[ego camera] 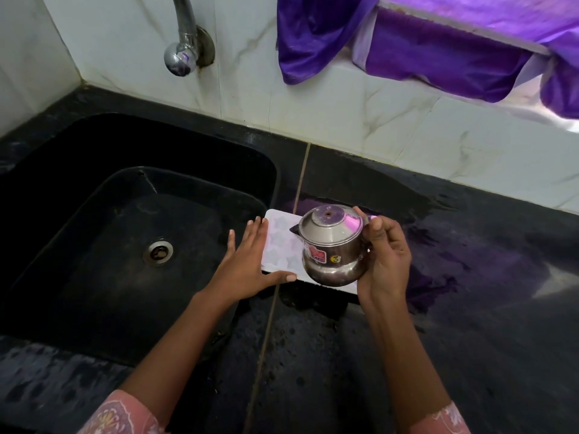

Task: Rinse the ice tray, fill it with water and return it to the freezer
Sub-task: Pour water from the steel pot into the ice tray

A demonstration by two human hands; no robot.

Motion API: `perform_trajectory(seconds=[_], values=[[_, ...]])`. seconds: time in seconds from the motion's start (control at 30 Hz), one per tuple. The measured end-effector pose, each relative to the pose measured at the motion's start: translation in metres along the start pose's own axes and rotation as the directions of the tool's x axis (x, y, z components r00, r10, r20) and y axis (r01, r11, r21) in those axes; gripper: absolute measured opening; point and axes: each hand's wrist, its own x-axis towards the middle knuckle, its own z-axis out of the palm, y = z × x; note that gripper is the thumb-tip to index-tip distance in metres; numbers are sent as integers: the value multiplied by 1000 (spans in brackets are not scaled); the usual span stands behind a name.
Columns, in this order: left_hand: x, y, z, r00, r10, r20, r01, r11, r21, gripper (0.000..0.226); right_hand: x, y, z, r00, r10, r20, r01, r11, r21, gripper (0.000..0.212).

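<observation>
**Beside the sink [94,158], a pot tipped over the ice tray [277,242]**

On the black counter [470,277], just right of the sink, the white ice tray lay flat with its little star cups facing up. The person's left hand [250,261] lay on the tray's left end. Its fingers were straight and flat, and its thumb ran along the near edge, pressing the tray down. The right hand [385,258] had its fingers curled round a small steel pot [332,245] with a lid. It held the pot tipped right above the tray, spout toward the left. I could not see any water coming out.

The tray looked thin, light and a bit bendy, so I thought it would slide on the shiny counter if nobody held it. Once full, it would slosh and spill. I would take it by both short ends and keep it level.

The tap [181,54] stuck out of the wall above the sink, well apart from the tray. Purple cloth [313,42] hung by the window behind. The pot hid most of the tray's right half. The sink's edge was just beside the tray, so a nudge could tip it in.
</observation>
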Motion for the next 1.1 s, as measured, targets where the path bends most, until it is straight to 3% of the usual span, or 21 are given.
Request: perform_trajectory(seconds=[0.1,0.23,0.43,0.57,0.73,0.9,1.1], values=[[2,4,-3,998,47,-48,-52,994,-92,135,0,3,-3,1000,3,2,-3,999,41,22],[-2,30,-14,981,123,-151,-184,844,-504,82,5,5,-3,999,44,-21,-42,995,86,19],[12,61,-22,980,111,-165,-192,750,-633,40,19,1,5,999,33,-8,-31,993,116,12],[31,65,-24,976,127,-175,-215,669,-712,41,34,0,7,1000,24,14,-25,997,79,12],[61,66,-30,975,140,-173,-222,651,-726,39,56,-3,6,998,-19,-54,7,978,-209,14],[94,69,-34,975,160,-157,-224,669,-709,48,84,3,0,995,-19,-97,-6,966,-259,15],[121,66,-27,980,156,-120,-195,685,-702,49,107,15,-5,988,59,-140,-85,979,-183,19]])
